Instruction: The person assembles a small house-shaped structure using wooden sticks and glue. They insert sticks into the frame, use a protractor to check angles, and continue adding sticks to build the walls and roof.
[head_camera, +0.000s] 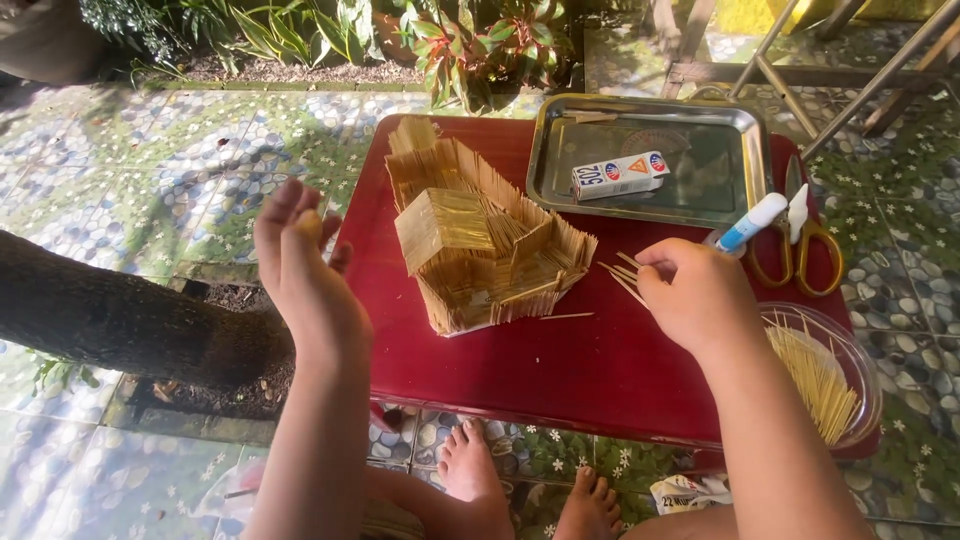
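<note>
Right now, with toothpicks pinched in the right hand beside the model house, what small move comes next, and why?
Probably bring the right hand leftward so its toothpicks meet the toothpick house. Their tips already point at its near wall, apart from it, while the left hand is raised, open and empty beside the house, so it could steady it.

R hand (692, 290) pinches toothpicks (622, 275) beside stick house (480, 240).

Bright dappled daylight, sharp focus
</note>
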